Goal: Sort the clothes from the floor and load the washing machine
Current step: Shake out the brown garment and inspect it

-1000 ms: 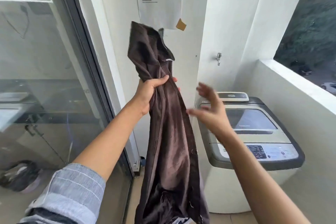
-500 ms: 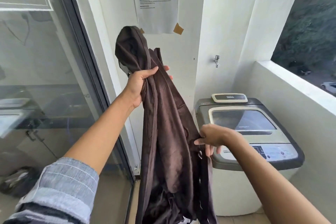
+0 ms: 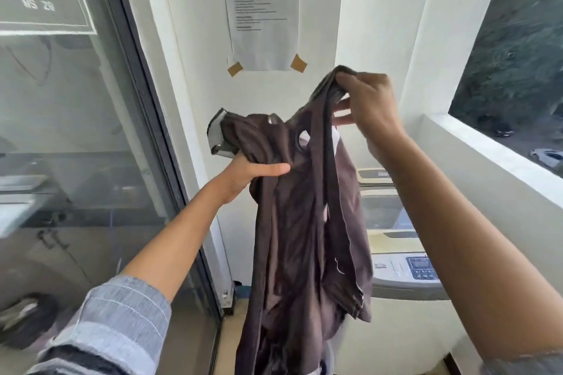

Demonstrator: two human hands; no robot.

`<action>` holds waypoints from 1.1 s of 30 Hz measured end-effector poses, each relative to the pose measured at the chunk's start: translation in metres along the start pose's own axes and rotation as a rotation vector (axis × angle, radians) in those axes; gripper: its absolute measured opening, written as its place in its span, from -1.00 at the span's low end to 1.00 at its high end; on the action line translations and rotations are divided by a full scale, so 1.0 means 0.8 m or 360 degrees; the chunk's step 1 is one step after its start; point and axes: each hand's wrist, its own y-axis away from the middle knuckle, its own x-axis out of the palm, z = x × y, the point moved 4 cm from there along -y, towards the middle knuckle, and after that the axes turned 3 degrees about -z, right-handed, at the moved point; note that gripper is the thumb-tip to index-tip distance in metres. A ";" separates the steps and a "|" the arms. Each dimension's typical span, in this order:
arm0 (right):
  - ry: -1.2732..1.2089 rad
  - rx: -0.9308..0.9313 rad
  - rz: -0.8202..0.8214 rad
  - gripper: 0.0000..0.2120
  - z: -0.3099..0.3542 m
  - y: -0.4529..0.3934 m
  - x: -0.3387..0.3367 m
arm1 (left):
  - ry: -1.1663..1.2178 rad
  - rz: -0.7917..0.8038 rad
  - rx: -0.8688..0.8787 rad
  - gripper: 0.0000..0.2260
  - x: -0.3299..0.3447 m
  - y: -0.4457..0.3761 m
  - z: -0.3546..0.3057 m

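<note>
The brown trousers (image 3: 304, 222) hang in the air right in front of the washing machine (image 3: 405, 268), held up high, maybe so the person can shake them out and look them over before they go in. The left hand (image 3: 253, 169) is closed tight round a bunch of cloth near the waistband, and the right hand (image 3: 362, 100) pinches another part of the cloth higher up, above the washing machine, so the legs drop down straight. The washing machine's lid looks closed, so I think it must be lifted first.
</note>
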 end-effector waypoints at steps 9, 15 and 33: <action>-0.1349 0.0119 0.0012 -0.82 0.047 -0.028 0.048 | -0.0112 0.0182 -0.0354 -0.19 0.048 0.028 0.085; -0.0911 0.0269 0.0343 -0.77 -0.016 -0.041 0.081 | 0.0379 -0.0005 -0.0634 -0.57 0.097 0.055 0.127; 0.0034 0.0412 0.0499 -0.23 -0.284 0.157 0.026 | 0.1364 -0.0712 -0.0706 -0.66 0.058 0.001 0.116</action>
